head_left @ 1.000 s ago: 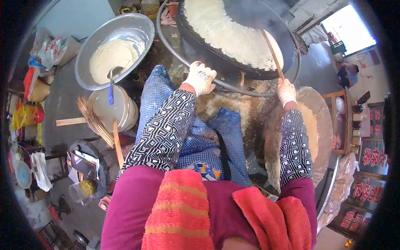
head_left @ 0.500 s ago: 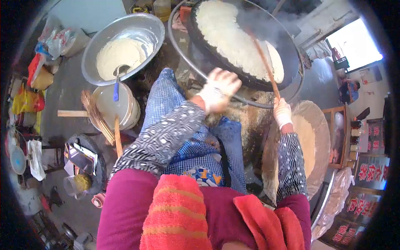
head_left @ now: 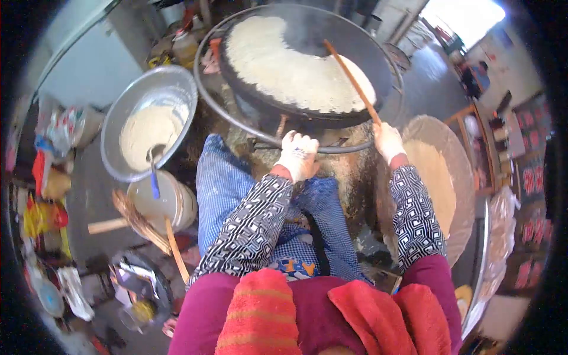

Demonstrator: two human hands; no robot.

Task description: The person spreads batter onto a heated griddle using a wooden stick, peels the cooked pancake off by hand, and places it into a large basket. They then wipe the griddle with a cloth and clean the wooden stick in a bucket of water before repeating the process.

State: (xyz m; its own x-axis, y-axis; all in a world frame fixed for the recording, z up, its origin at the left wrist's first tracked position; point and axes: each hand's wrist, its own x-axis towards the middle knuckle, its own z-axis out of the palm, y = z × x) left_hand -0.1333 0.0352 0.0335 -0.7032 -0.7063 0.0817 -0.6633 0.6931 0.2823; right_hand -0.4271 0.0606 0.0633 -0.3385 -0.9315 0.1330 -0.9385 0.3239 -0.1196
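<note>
In front of me, a round black griddle (head_left: 296, 42) carries a broad, pale layer of batter (head_left: 278, 74), with bare dark surface at its far right. My right hand (head_left: 389, 142), in a white glove, is closed around the lower end of a long wooden spreader (head_left: 354, 80). The spreader's far end lies over the griddle at the edge of the batter. My left hand (head_left: 297, 155), also gloved, has its fingers curled over the near side of the metal ring (head_left: 346, 149) that circles the griddle.
At left, a metal basin (head_left: 177, 80) holds batter and a blue-handled ladle (head_left: 154, 177). Below it stands a white bucket (head_left: 188, 207) with a straw brush (head_left: 139, 222) across it. To the right, a flat round tray (head_left: 464, 195) holds a pale pancake. A person (head_left: 480, 76) is far back.
My left hand has come down from a blurred position above the ring and now grips it. The spreader's tip has shifted leftward in view. My head view has also shifted.
</note>
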